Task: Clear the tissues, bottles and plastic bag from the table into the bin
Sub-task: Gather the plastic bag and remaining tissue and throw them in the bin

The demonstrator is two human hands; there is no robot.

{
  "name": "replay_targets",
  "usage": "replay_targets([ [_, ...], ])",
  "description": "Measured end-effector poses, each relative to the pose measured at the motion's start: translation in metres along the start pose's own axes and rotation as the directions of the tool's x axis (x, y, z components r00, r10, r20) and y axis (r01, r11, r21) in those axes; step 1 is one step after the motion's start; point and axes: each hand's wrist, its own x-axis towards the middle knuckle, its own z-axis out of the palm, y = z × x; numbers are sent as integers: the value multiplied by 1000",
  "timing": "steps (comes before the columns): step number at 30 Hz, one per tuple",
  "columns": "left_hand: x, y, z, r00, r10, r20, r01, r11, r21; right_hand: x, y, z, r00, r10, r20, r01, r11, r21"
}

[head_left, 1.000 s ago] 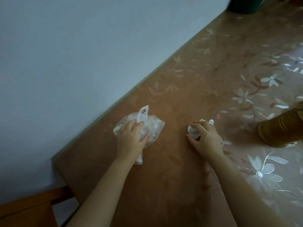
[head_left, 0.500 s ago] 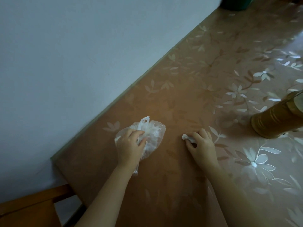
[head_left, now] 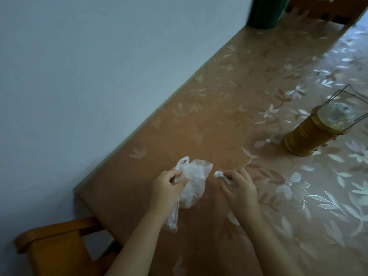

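Nearest the person, by the surface's (head_left: pixel 199 136) corner along the wall edge, the left hand (head_left: pixel 166 188) has its fingers clenched on a clear plastic bag (head_left: pixel 192 182) that looks stuffed with white tissue, one handle trailing below the wrist. Just beside it, the right hand (head_left: pixel 238 188) pinches a small wad of tissue (head_left: pixel 219 174) close to the bag's mouth. Neither piece has reached a bin, so the clearing seems only at the gathering stage. Farther along, toward the right edge, a brown bottle (head_left: pixel 310 134) stands untouched, well apart from both hands. At the far end by the wall stands a dark green container (head_left: pixel 266 10), possibly the bin, though it is too blurred to tell.
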Motion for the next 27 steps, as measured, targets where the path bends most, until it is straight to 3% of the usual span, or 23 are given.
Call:
replay_targets([
  [7,-45,21,-8,998,61,28,-59,996,-60,-31,-54,-28,979,-201,-30,201,980,-7],
  [13,-98,41,-22,977,206,53,-201,976,-88,-60,-81,-53,961,-266,-79,261,963,-67],
  [21,-173,59,-39,926,361,110,-331,918,-220,-121,-105,-98,944,-281,-172,258,956,-141],
  [27,-218,58,-23,863,491,116,-431,837,-336,-183,-105,-132,947,-209,-243,169,970,-177],
])
